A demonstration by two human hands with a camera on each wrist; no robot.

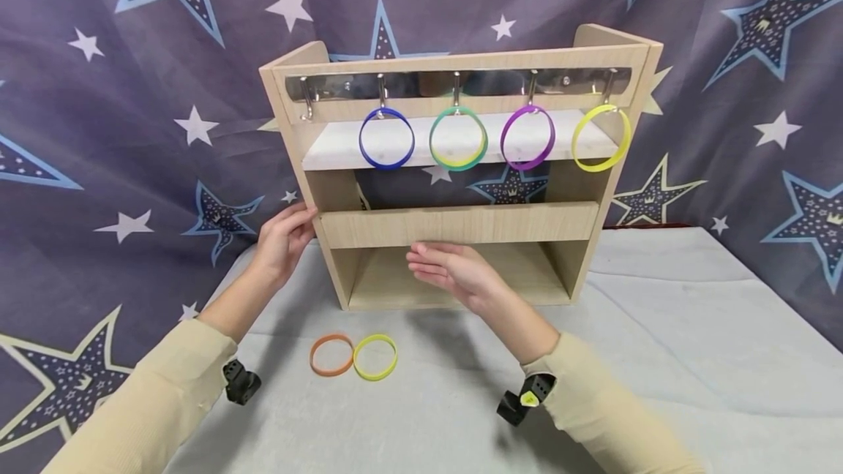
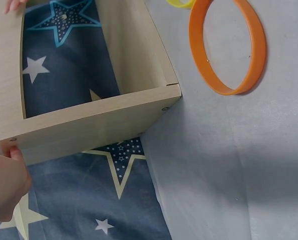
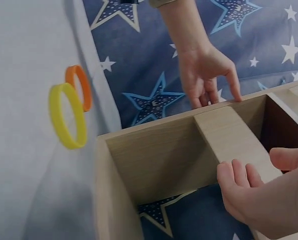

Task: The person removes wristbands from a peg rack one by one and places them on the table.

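Observation:
A light wooden shelf unit [image 1: 454, 62] stands on a cloth-covered table, with a crossbar [image 1: 461, 225] across its front. My left hand [image 1: 282, 241] touches the outer left side panel, its thumb by the panel's front edge in the right wrist view. Just at the crossbar's lower edge is my right hand [image 1: 454, 273], palm turned inward, fingers extended and holding nothing; whether it touches the bar I cannot tell. Blue [image 1: 388, 166], green-and-yellow [image 1: 459, 167], purple [image 1: 527, 166] and yellow bands [image 1: 596, 168] hang from metal hooks along the top.
On the table in front of the unit, an orange band [image 2: 259, 42] and a yellow band [image 1: 375, 377] lie side by side. A white shelf board [image 1: 336, 156] sits behind the hanging bands. Dark star-patterned fabric [image 1: 217, 79] hangs behind and at both sides.

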